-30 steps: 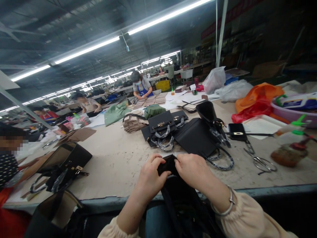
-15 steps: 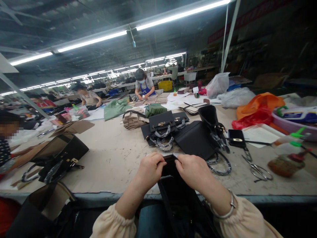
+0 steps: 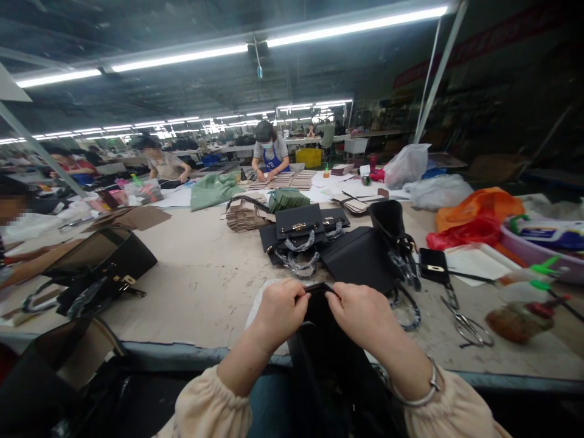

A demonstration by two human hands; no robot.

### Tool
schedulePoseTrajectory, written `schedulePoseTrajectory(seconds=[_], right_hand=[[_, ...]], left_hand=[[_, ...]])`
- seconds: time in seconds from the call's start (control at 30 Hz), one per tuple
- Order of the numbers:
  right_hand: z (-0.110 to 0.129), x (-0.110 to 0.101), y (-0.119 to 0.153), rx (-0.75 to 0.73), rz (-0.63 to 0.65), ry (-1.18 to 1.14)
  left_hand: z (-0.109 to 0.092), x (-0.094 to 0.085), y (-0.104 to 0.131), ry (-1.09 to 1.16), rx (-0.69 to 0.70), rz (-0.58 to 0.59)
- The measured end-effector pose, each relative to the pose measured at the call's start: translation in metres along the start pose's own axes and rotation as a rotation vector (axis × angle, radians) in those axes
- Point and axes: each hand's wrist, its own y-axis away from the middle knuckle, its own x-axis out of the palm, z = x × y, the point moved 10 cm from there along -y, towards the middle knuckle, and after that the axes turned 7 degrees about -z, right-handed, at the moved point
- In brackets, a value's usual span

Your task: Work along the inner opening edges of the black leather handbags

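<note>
A black handbag (image 3: 326, 359) stands open at the table's front edge, its dark inside facing me. My left hand (image 3: 283, 307) pinches the left part of its far top rim, fingers curled over the edge. On the right part of the same rim, my right hand (image 3: 360, 310) grips with thumb and fingers, a short stretch of rim showing between the two. The lower part of the bag is too dark to make out. Just beyond my hands lie finished-looking black handbags (image 3: 298, 225) with plastic-wrapped handles, and a black flat panel (image 3: 358, 258).
Scissors (image 3: 468, 328), a glue bottle (image 3: 520, 319) and a purple basin (image 3: 561, 249) lie to the right. At left sit an open black bag (image 3: 109, 267) and another below the edge (image 3: 68, 371). A co-worker (image 3: 271, 152) works across the table (image 3: 196, 286).
Both hands keep their hold on the bag's rim, nearly in the same place. The whole view has tilted and shifted slightly. A pale sheet now shows beside my left hand.
</note>
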Motion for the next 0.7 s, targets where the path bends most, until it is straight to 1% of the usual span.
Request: schedulePoseTrajectory(seconds=[0.33, 0.57, 0.7], right_hand=[[0.005, -0.005, -0.008, -0.089, -0.041, -0.015], [0.007, -0.003, -0.014, -0.090, -0.079, -0.024], [0.007, -0.003, -0.015, -0.096, -0.091, -0.014]], left_hand=[[0.002, 0.001, -0.001, -0.047, -0.046, -0.010], [0.002, 0.001, -0.001, -0.092, -0.072, -0.003], [0.000, 0.004, -0.003, -0.097, -0.045, 0.008]])
